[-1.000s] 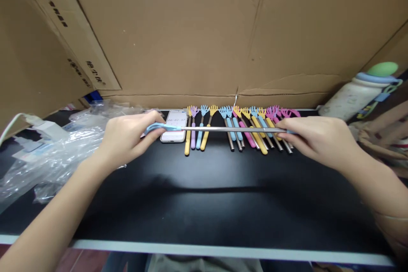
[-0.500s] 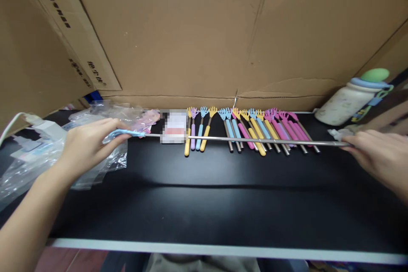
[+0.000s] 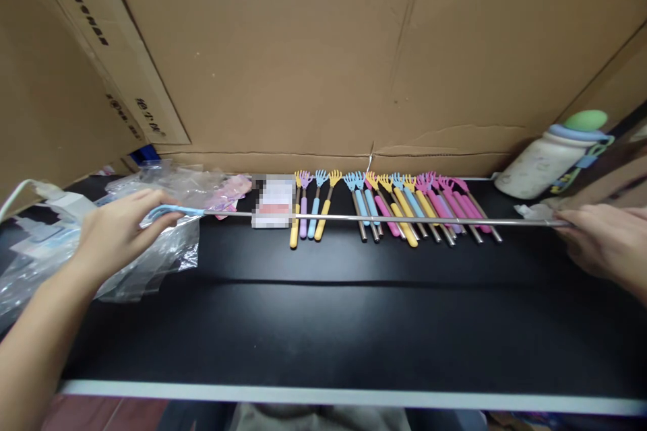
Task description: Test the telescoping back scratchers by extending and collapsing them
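A telescopic back scratcher [image 3: 323, 217] with a light blue claw head stretches level above the black table, drawn out long. Its blue head is pinched in my left hand [image 3: 118, 225]. My right hand [image 3: 606, 242] is closed around the far end of the metal rod and slightly blurred. Behind the rod lies a row of shorter back scratchers: several with colored grips stand apart at the left, such as a yellow one [image 3: 328, 205], and a denser group with pink ones [image 3: 459, 205] lies to the right. All their claws point toward the back.
Clear plastic bags [image 3: 151, 249] are heaped at the left, beside a white box [image 3: 53, 196] with a cable. A blurred-out label card [image 3: 273, 202] lies next to the row. A white bottle [image 3: 536, 158] stands back right. Cardboard [image 3: 283, 47] walls the rear; the table's pale edge [image 3: 323, 396] runs in front.
My left hand has moved left with the blue head, and my right hand slightly right, so the rod is drawn out longer. The view has shifted a little.
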A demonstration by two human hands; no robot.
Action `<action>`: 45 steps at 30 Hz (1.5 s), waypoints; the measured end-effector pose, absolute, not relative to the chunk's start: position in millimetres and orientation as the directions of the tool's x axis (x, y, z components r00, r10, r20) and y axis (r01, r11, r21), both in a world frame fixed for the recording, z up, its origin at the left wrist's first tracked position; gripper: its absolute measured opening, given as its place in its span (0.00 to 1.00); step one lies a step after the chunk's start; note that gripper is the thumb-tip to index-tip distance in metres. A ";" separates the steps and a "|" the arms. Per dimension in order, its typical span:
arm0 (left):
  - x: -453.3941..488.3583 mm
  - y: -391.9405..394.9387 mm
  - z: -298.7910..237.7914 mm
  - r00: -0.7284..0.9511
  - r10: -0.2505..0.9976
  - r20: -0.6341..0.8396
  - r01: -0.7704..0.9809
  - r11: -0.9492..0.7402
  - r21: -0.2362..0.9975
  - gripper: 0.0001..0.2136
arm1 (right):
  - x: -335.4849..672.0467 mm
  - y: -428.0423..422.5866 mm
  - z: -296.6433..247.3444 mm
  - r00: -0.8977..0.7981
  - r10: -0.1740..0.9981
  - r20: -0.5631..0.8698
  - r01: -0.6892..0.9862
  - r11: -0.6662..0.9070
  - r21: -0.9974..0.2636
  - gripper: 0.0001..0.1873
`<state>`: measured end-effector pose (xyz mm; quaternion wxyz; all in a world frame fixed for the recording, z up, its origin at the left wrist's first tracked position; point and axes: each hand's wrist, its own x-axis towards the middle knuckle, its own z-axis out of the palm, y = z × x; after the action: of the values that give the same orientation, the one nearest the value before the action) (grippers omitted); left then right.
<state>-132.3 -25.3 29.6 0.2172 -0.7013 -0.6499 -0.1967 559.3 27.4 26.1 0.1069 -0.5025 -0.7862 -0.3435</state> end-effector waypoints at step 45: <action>-40.9 -21.1 15.4 0.271 0.884 0.382 0.947 -0.316 0.058 0.11 | 318.3 -12.1 30.3 -0.718 0.491 0.494 0.696 0.507 0.508 0.17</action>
<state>-40.9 -21.1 15.4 0.0910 -0.7920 -0.5778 -0.1747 318.3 -12.1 30.3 0.1446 -0.3466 -0.8559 -0.3554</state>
